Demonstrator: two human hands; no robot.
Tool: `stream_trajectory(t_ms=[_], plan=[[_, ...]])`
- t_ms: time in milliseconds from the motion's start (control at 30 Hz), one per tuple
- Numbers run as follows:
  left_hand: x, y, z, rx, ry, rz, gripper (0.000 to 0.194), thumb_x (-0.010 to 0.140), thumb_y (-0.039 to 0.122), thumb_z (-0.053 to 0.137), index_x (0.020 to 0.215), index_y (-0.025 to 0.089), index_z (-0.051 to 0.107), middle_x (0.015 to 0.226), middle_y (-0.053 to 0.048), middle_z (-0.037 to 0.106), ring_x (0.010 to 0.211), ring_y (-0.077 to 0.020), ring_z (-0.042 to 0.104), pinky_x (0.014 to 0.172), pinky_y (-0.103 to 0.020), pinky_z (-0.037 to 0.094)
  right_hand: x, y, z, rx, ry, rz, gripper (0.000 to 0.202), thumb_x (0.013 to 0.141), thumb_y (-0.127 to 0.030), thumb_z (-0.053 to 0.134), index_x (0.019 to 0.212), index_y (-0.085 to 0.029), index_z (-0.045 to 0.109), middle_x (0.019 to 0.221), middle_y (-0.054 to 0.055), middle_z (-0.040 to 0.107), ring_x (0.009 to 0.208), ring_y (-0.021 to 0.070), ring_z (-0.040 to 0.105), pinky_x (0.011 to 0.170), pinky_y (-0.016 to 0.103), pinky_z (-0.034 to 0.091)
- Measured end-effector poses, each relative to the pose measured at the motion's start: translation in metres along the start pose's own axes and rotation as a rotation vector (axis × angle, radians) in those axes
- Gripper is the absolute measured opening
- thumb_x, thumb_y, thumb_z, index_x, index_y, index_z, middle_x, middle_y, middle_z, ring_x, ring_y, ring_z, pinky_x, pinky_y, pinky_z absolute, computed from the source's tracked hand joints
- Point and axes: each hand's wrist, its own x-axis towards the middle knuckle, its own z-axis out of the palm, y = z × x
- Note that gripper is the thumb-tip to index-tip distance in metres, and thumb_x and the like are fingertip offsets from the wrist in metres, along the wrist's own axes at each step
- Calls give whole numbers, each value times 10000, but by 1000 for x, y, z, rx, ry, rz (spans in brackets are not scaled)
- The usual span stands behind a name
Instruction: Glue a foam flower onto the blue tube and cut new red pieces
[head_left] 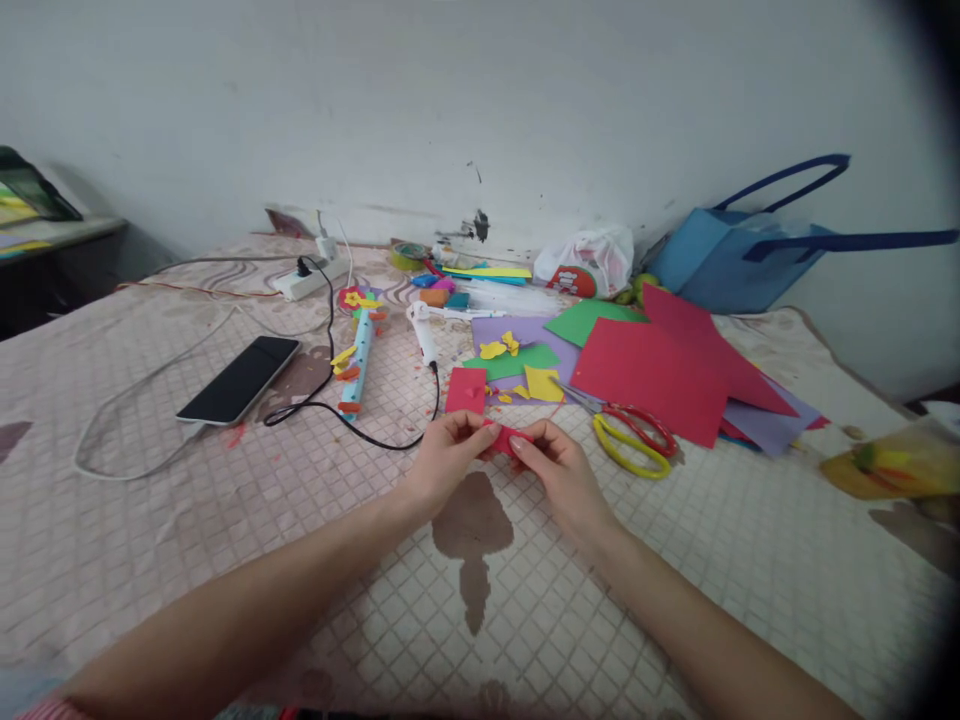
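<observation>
Between my two hands is a small red piece of craft foam or paper point(504, 436), pinched at both ends. My left hand point(452, 455) grips its left end between thumb and fingers. On the other end, my right hand point(559, 470) is closed the same way. Just beyond my left fingers lies a red rectangle point(465, 388) of the same colour. Yellow scraps point(543, 383) and a green sheet point(517, 362) rest on a purple sheet point(491, 330) behind. Scissors point(634, 443) with red and yellow handles lie to the right of my right hand.
A white glue gun point(423, 335) trails a black cord. Left of it are a decorated light-blue strip point(358, 362), a phone point(241, 380) on a cable and a power strip point(311, 278). Red sheets point(652, 375), a plastic bag point(589, 262) and a blue bag point(739, 260) occupy the right.
</observation>
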Motion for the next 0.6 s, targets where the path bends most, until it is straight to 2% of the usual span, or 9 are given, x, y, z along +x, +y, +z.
stream_trajectory(t_ms=[600], plan=[[0, 0, 0, 80, -9, 30, 223, 709, 342, 674, 692, 128, 612, 635, -13, 593, 597, -99, 527, 596, -232, 424, 1, 3, -2, -30, 6, -7, 153, 740, -334, 655, 721, -204, 576, 618, -25, 577, 577, 119, 515, 578, 261, 397]])
